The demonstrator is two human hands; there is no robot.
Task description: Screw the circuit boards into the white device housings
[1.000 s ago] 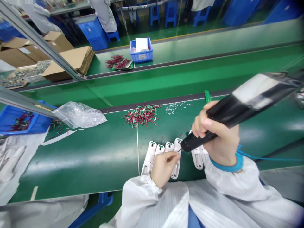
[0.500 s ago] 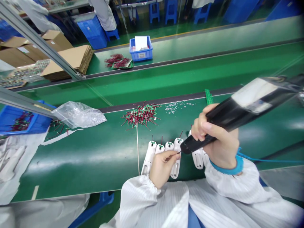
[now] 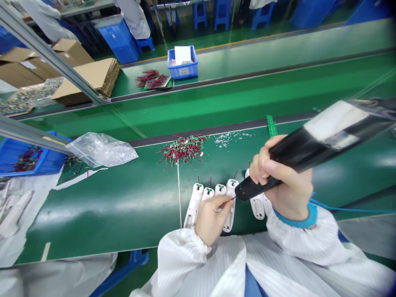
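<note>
My right hand (image 3: 286, 185) is wrapped round a thick black electric screwdriver (image 3: 321, 140), which slants down to the left. Its thin bit (image 3: 234, 198) reaches the fingertips of my left hand (image 3: 210, 218). The left thumb and forefinger are pinched together at the bit; whatever they hold is too small to make out. Under and around that hand, several white plastic housings (image 3: 194, 203) lie side by side, with small green boards and dark red wires at their far ends. More white housings (image 3: 257, 208) lie beneath the screwdriver, partly hidden by my right hand.
Beyond the housings lie a heap of red-wired green boards (image 3: 182, 150) and scattered small white pieces (image 3: 225, 139). A clear plastic bag (image 3: 102, 150) and a blue bin (image 3: 46, 163) are at the left. Another blue bin (image 3: 182, 66) stands across the bench.
Both hands and the screwdriver stay almost where they were. The view has shifted very slightly; nothing has visibly been picked up or let go.
</note>
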